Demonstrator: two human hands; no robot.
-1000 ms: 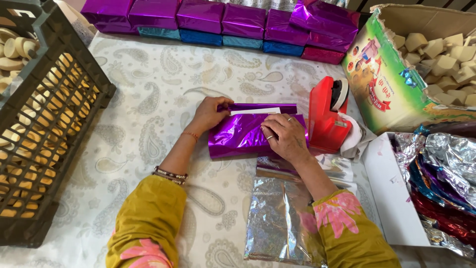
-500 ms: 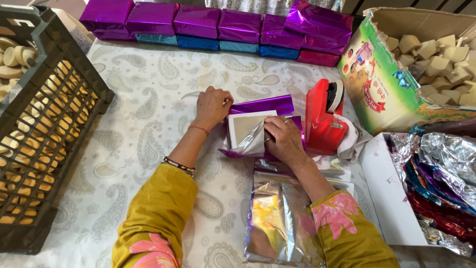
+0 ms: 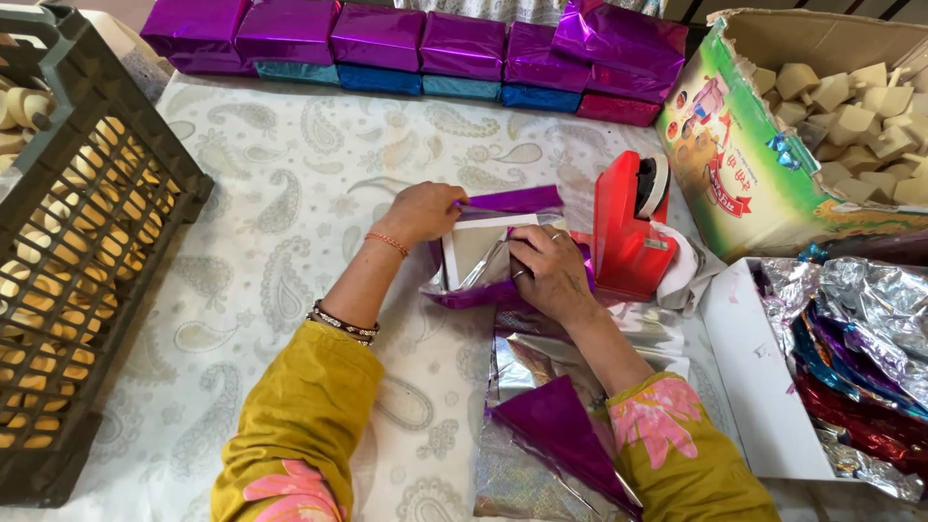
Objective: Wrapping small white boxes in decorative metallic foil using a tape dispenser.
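1. Resting near the middle of the tabletop, a white box (image 3: pixel 480 253) lies on a sheet of purple foil (image 3: pixel 503 201), which is only partly folded around it.
2. The left hand (image 3: pixel 420 211) lies at the far left corner of the box, and its fingers are closed on the far flap of the purple foil.
3. The right hand (image 3: pixel 551 273) presses flat on the near right part of the box, with its fingers spread over the foil; it pins the foil down rather than pinching it.
4. A red tape dispenser (image 3: pixel 626 227) stands just beside the right hand, on its right side.
5. A row of wrapped boxes (image 3: pixel 416 43), mostly purple with some blue and one red under them, lies along the far edge of the tabletop.
6. A dark plastic crate (image 3: pixel 72 261) with pale round pieces inside stands at the left edge.
7. A cardboard carton (image 3: pixel 735 164) full of pale blocks stands at the far right corner.
8. A white tray (image 3: pixel 749 377) with crumpled foil sheets in silver, blue and red lies at the right edge.
9. Loose silver foil sheets (image 3: pixel 541 387) and one folded purple piece lie near the near edge, between the forearms.
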